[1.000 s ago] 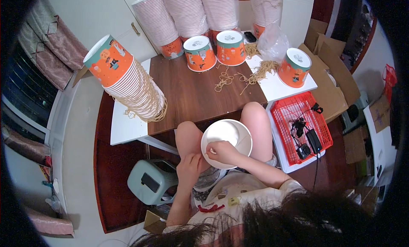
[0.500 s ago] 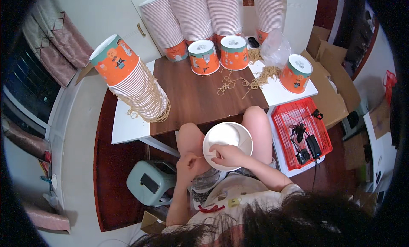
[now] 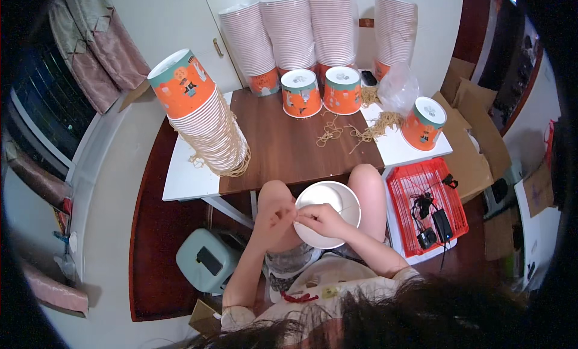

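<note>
A white paper tub [image 3: 350,198] rests mouth up between my knees, its round opening facing me. My left hand [image 3: 277,221] is at the tub's left rim, its fingers pinched together on a thin tan cord. My right hand [image 3: 323,220] reaches over the opening, with thumb and fingers closed at the same spot, fingertips almost touching the left ones. The cord between them is mostly hidden by the fingers; a fine strand shows faintly across the tub's mouth. On the table, a loose pile of tan cords [image 3: 379,127] lies at the right.
A tilted stack of orange-topped tubs [image 3: 208,117], draped with cords, stands on the table's left. Upside-down tubs [image 3: 302,95] and tall wrapped stacks [image 3: 288,33] line the back. Another tub [image 3: 424,125] sits at the right. Beside the table are a red basket [image 3: 400,195] with chargers and a stool [image 3: 195,262].
My left hand has moved up and right to meet the right hand at the tub's rim; before, they were apart with cord stretched between them. The whole view has shifted slightly.
</note>
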Demonstrator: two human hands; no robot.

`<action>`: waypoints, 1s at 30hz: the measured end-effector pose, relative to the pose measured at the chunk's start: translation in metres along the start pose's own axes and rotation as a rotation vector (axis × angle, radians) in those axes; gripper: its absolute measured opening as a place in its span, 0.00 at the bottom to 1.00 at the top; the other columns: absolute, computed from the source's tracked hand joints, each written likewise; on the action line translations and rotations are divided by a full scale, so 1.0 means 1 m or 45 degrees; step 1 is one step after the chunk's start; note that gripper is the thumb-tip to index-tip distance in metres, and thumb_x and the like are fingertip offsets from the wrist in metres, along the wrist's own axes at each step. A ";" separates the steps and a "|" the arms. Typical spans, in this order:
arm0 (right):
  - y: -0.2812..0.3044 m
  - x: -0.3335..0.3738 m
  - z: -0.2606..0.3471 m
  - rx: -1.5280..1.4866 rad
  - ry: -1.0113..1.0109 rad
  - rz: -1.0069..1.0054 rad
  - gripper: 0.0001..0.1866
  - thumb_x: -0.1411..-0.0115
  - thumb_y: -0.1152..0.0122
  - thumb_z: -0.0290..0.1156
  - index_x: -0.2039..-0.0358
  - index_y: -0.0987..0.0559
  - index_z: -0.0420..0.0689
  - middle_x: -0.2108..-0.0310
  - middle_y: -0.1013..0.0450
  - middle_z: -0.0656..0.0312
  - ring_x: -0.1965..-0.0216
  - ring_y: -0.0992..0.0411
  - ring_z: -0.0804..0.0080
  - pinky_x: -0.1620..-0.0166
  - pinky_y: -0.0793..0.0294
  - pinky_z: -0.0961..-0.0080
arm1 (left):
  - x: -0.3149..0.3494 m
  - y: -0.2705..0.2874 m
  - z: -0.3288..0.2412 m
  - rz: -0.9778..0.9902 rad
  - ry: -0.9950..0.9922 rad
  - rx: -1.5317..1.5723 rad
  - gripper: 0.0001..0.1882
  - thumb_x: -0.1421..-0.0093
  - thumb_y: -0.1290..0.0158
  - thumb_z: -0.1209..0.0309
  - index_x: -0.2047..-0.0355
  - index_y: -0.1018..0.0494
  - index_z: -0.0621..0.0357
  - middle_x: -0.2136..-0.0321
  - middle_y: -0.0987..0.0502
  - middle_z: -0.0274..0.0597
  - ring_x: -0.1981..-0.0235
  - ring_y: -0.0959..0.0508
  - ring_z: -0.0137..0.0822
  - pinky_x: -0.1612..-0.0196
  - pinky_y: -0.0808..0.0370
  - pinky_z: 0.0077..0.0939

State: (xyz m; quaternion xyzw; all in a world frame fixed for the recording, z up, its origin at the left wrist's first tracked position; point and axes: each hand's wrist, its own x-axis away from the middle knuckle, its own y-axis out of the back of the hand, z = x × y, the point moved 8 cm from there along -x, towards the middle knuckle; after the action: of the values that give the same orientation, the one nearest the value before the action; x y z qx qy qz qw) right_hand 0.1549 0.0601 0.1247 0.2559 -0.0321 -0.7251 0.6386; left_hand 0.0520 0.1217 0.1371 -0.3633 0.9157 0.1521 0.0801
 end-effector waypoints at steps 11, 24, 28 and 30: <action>0.008 -0.001 -0.032 -0.240 -0.099 -0.057 0.06 0.44 0.47 0.31 0.69 0.27 0.41 0.85 0.36 0.70 0.81 0.39 0.86 0.77 0.40 0.85 | -0.001 -0.019 0.036 0.022 0.301 -0.014 0.07 0.44 0.51 0.72 0.66 0.30 0.62 0.74 0.26 0.36 0.72 0.27 0.24 0.69 0.31 0.18; 0.021 -0.014 -0.009 -0.111 0.050 -0.006 0.07 0.50 0.53 0.19 0.72 0.28 0.43 0.73 0.32 0.63 0.70 0.33 0.74 0.65 0.35 0.79 | 0.002 -0.027 0.028 0.302 0.240 -0.354 0.08 0.46 0.50 0.71 0.73 0.27 0.64 0.77 0.26 0.41 0.74 0.26 0.29 0.70 0.31 0.20; 0.012 0.007 0.006 0.420 0.224 -0.119 0.08 0.54 0.47 0.25 0.72 0.23 0.48 0.61 0.32 0.61 0.57 0.36 0.60 0.54 0.40 0.66 | 0.010 -0.013 0.051 0.180 0.427 -0.121 0.08 0.45 0.50 0.70 0.70 0.27 0.63 0.74 0.25 0.37 0.72 0.27 0.25 0.68 0.31 0.17; 0.004 0.014 0.004 0.448 0.165 -0.084 0.08 0.55 0.43 0.29 0.72 0.22 0.49 0.57 0.34 0.62 0.52 0.41 0.60 0.50 0.46 0.63 | 0.011 -0.016 0.051 0.259 0.396 0.134 0.07 0.44 0.51 0.70 0.68 0.28 0.61 0.73 0.26 0.33 0.71 0.28 0.22 0.67 0.31 0.16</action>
State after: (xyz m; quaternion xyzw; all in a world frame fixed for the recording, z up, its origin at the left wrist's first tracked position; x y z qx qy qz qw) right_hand 0.1560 0.0450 0.1248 0.4106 -0.1090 -0.7109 0.5605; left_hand 0.0569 0.1211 0.0829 -0.2831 0.9558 0.0533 -0.0594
